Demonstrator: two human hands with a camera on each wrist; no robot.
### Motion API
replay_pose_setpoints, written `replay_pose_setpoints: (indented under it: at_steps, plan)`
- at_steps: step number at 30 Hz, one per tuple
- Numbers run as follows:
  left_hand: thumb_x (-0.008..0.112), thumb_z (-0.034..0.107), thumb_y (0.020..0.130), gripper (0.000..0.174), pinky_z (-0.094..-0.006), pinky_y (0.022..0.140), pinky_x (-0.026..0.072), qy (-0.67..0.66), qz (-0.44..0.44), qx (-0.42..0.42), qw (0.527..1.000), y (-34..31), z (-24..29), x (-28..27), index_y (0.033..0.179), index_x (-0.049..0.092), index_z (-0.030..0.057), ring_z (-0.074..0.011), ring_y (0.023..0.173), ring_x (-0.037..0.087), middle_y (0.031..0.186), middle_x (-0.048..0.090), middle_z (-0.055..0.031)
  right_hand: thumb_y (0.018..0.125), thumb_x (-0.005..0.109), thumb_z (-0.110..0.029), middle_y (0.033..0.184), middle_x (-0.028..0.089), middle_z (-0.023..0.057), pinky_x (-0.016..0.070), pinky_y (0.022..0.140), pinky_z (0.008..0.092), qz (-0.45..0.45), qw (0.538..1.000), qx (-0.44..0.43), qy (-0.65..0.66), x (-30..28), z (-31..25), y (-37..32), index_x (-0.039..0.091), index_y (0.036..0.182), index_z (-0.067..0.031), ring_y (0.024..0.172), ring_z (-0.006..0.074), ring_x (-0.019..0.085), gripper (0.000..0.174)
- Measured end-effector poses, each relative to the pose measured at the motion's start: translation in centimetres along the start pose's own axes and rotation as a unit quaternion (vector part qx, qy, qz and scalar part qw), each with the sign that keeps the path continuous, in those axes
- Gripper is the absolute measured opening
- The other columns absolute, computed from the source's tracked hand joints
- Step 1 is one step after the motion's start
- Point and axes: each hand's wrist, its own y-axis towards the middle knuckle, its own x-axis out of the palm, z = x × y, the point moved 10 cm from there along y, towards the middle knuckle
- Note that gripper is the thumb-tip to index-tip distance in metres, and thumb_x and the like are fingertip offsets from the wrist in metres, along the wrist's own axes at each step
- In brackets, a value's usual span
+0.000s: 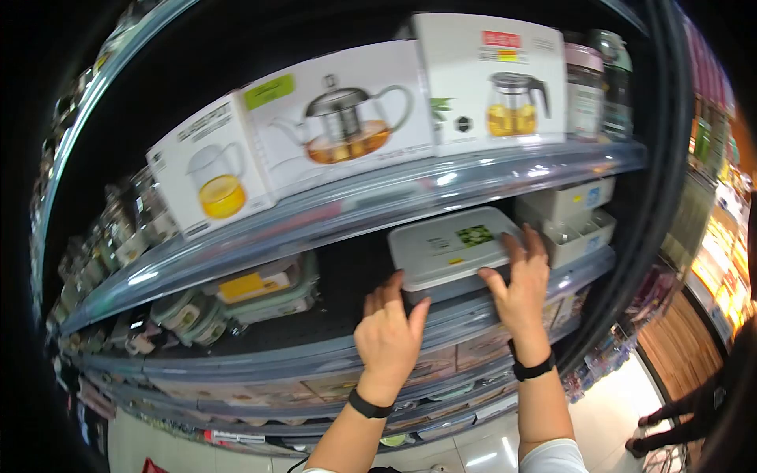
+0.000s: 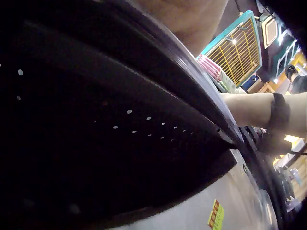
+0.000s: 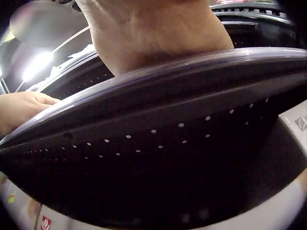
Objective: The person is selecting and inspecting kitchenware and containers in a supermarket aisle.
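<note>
In the head view, a rectangular food storage box [image 1: 453, 244] with a pale lid and a green picture label lies on the middle shelf. My left hand [image 1: 388, 335] is at its front left corner, fingertips right by the edge and thumb pointing up. At the right end of the box, my right hand [image 1: 522, 288] has its fingers extended along the lid's edge and its thumb near the front rim. Both wrist views look from below at the dark perforated underside of a shelf [image 3: 158, 158], which hides the fingers and the box.
Boxed glass teapots [image 1: 347, 118] line the shelf above. Green-lidded containers [image 1: 268, 292] stand left of the box, and white cartons [image 1: 579, 225] stand right of it. Clear shelf edging [image 1: 260, 359] runs along the front. A dark upright post [image 1: 670, 158] bounds the right side.
</note>
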Motion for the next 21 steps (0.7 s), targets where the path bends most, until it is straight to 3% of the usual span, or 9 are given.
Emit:
replay_pose_setpoints:
  at_steps: [4,7,9,12,15,17,18,19,21]
  plan:
    - [0.076,0.021,0.085,0.038,-0.0411,0.065,0.0524,-0.013,0.046,0.040,0.998,-0.3,0.2,-0.8,0.118,0.063,0.0061,-0.0290,0.080,0.067,0.091,0.070,-0.0088,0.088,0.071,-0.046,0.154,0.039,0.0241,0.0312,0.112,0.0527,0.010,1.000,-0.007,-0.001,0.1,0.2,-0.2,0.056,0.138,-0.0080,0.140,0.0427,0.037,0.065]
    - [0.074,0.017,0.087,0.030,-0.0401,0.072,0.0512,-0.046,0.069,0.060,0.995,-0.7,0.3,-1.9,0.113,0.064,0.0064,-0.0293,0.089,0.066,0.102,0.070,-0.0090,0.088,0.072,-0.042,0.153,0.040,0.0240,0.0321,0.112,0.0521,0.021,0.999,-0.024,-0.008,0.1,0.1,-0.3,0.057,0.137,-0.0075,0.139,0.0433,0.038,0.061]
    - [0.073,0.005,0.086,0.028,-0.0397,0.083,0.0516,-0.174,0.082,0.084,0.978,-0.8,0.4,-4.2,0.112,0.064,0.0042,-0.0322,0.095,0.064,0.105,0.068,-0.0121,0.089,0.073,-0.032,0.152,0.041,0.0249,0.0313,0.114,0.0506,0.029,0.999,-0.024,0.005,0.0,0.1,-0.4,0.058,0.135,-0.0055,0.139,0.0433,0.038,0.055]
    - [0.072,-0.002,0.083,0.029,-0.0403,0.083,0.0528,-0.232,0.109,0.109,0.961,-3.0,-0.1,-8.8,0.110,0.064,0.0034,-0.0328,0.095,0.065,0.105,0.068,-0.0126,0.093,0.070,-0.019,0.149,0.044,0.0238,0.0291,0.116,0.0488,0.031,0.999,-0.029,0.025,-0.5,0.1,-1.0,0.057,0.133,-0.0004,0.139,0.0418,0.039,0.047]
    - [0.070,-0.005,0.082,0.030,-0.0392,0.078,0.0544,-0.227,0.110,0.093,0.963,-7.1,-2.7,-11.9,0.110,0.064,0.0028,-0.0322,0.093,0.066,0.105,0.068,-0.0127,0.099,0.062,-0.013,0.144,0.049,0.0209,0.0318,0.114,0.0455,0.068,0.996,-0.021,0.056,-2.5,-3.7,-2.5,0.060,0.128,0.0013,0.136,0.0369,0.045,0.032]
    - [0.069,-0.005,0.082,0.029,-0.0387,0.077,0.0550,-0.256,0.036,0.064,0.964,-10.2,-5.2,-11.9,0.110,0.064,0.0029,-0.0310,0.092,0.066,0.105,0.067,-0.0124,0.098,0.062,-0.010,0.142,0.052,0.0206,0.0342,0.113,0.0445,0.048,0.994,-0.030,0.097,-2.9,-9.1,-3.8,0.060,0.124,0.0020,0.133,0.0364,0.048,0.028]
    - [0.068,0.003,0.087,0.028,-0.0390,0.080,0.0548,-0.237,-0.008,0.037,0.971,-12.2,-7.0,-11.5,0.115,0.063,0.0042,-0.0322,0.094,0.066,0.104,0.067,-0.0132,0.098,0.062,-0.010,0.142,0.052,0.0206,0.0342,0.113,0.0445,0.042,0.993,-0.034,0.109,-2.8,-11.6,-4.7,0.060,0.124,0.0020,0.133,0.0364,0.048,0.028]
    - [0.068,0.003,0.087,0.028,-0.0390,0.080,0.0548,-0.227,-0.005,0.034,0.973,-14.3,-8.5,-12.3,0.115,0.063,0.0042,-0.0322,0.094,0.066,0.104,0.067,-0.0132,0.097,0.062,-0.007,0.140,0.053,0.0205,0.0355,0.112,0.0441,0.007,0.988,-0.052,0.142,-2.1,-14.4,-5.6,0.061,0.122,0.0021,0.132,0.0364,0.049,0.026]
    - [0.066,0.015,0.093,0.034,-0.0430,0.085,0.0541,-0.169,-0.257,-0.033,0.951,-20.3,-12.5,-9.3,0.125,0.058,0.0064,-0.0358,0.100,0.066,0.110,0.067,-0.0142,0.096,0.061,-0.005,0.138,0.054,0.0205,0.0368,0.111,0.0438,-0.025,0.980,-0.072,0.185,-1.2,-19.8,-7.4,0.062,0.119,0.0022,0.131,0.0364,0.050,0.024]
